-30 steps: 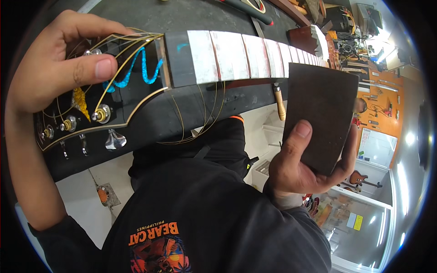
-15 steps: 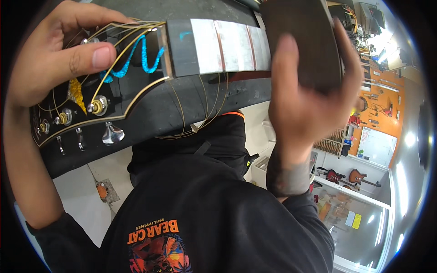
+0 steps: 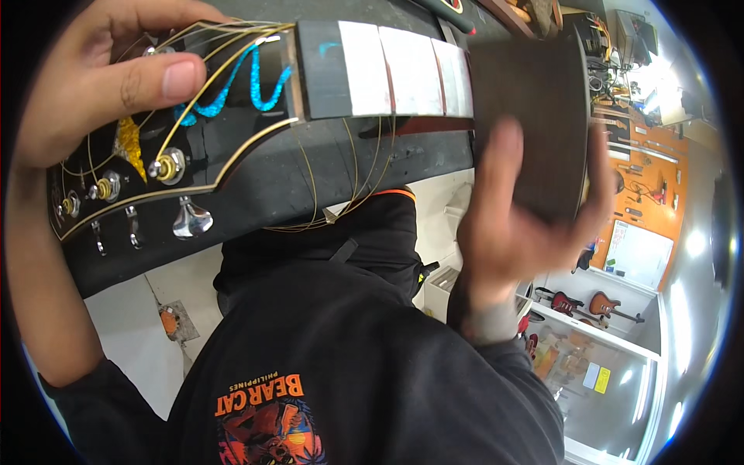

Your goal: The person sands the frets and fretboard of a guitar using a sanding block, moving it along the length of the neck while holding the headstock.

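Observation:
My left hand (image 3: 116, 93) grips the far edge of a guitar's black headstock (image 3: 240, 139), thumb over the front among loose golden strings. The headstock has glittery blue and yellow inlays, and metal tuners (image 3: 167, 165) along its near edge. To its right runs the neck, its dark fingerboard (image 3: 324, 85) mostly covered by whitish strips (image 3: 411, 74) between the frets. My right hand (image 3: 508, 232) is wrapped around a dark flat rectangular block (image 3: 535, 101), slightly blurred, which hides the neck's right part. Slack strings (image 3: 353, 167) hang below the neck.
A black padded surface (image 3: 271, 186) lies under the neck. At the right are an orange tool wall (image 3: 659, 186), a glass-fronted case (image 3: 589, 387) and red and brown electric guitars (image 3: 608, 304). Cables and gear (image 3: 601, 58) crowd the upper right.
My right hand has drawn the block toward me, uncovering more of the bench beyond. The headstock and neck appear slightly higher and further right, my left hand still holding on.

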`<state>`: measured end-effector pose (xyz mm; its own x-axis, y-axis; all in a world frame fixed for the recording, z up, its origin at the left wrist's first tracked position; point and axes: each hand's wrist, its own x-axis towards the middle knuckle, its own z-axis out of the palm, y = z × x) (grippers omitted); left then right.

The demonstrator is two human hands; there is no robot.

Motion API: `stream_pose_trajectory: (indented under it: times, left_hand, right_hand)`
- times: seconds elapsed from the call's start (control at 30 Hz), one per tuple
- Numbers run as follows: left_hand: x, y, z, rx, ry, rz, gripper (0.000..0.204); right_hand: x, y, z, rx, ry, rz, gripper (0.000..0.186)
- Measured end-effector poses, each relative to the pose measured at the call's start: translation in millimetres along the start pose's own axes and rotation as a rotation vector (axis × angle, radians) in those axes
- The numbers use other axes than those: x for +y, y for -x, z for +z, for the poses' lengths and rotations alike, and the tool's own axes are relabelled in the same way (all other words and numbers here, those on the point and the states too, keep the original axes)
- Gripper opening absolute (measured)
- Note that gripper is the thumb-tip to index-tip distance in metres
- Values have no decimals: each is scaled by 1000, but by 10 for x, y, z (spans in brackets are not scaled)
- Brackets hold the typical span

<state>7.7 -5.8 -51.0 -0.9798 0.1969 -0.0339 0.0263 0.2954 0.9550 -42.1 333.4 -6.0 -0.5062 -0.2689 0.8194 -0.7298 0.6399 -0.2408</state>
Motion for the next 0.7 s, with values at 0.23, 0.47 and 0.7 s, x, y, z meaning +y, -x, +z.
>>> stream_pose_trajectory:
  times: [0.23, 0.47, 0.7]
  left_hand:
    - [157, 149, -13, 31, -14, -7, 66]
    - [168, 68, -79, 10, -87, -49, 67]
    - [192, 143, -88, -9, -64, -89, 69]
  right_hand:
    - [-303, 298, -508, 59, -80, 216, 77]
    - [65, -216, 175, -18, -58, -160, 64]
    - [-52, -253, 52, -203, 22, -125, 59]
